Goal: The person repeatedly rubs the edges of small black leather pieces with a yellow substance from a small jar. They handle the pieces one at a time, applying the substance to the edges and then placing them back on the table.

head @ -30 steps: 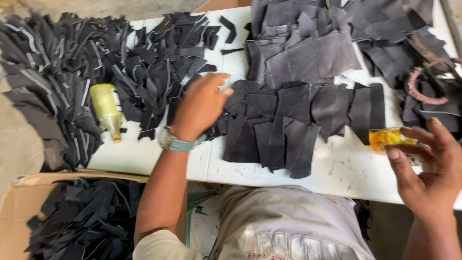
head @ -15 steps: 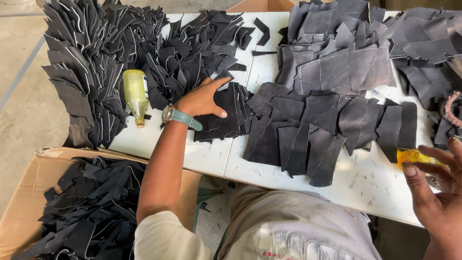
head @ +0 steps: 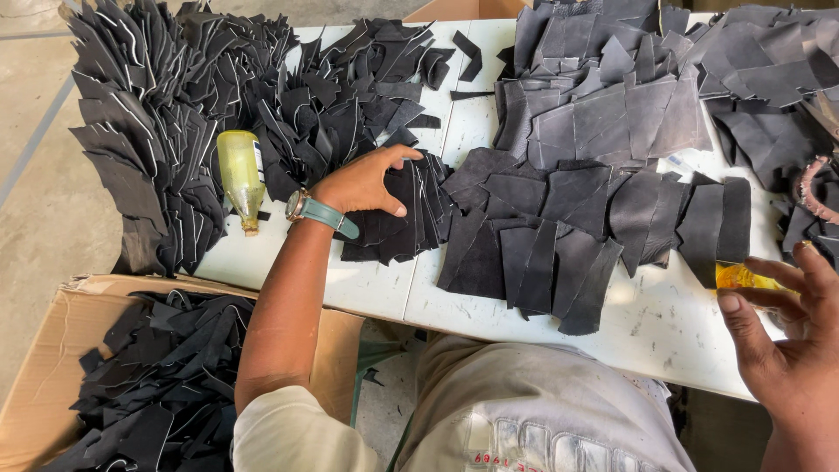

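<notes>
Left hand (head: 367, 183): centre-left of frame, arm reaching up from the lower left, teal-strapped wristwatch (head: 313, 210) at the wrist; palm down, fingers spread and curled onto a small stack of black leather pieces (head: 406, 214), thumb at the stack's right side. Pressing rather than gripping, as far as visible.

Right hand (head: 786, 336): lower right corner, palm turned up and inward, fingers loosely curled around a small amber-yellow object (head: 741, 277), partly hidden; kind not discernible.

Small stack: dark, matte, irregular cut shapes with pale edges, fanned slightly, lying at the middle of the white surface (head: 367, 284), just left of a seam in the top.

Overlapping flat leather panels (head: 559, 236): centre to right, laid in rows, lower edges near the surface's front rim.

Large heap of black offcuts (head: 166, 122): upper left, spilling toward the left edge.

Pale yellow plastic bottle (head: 241, 175): lying on its side, nozzle toward the front, between heap and left wrist.

Grey leather sheets (head: 752, 70): upper right.

Cardboard box (head: 52, 367): lower left, below the surface, filled with black scraps.

Open room: bare white strip along the front edge, widest at lower right beside the right hand.
</notes>
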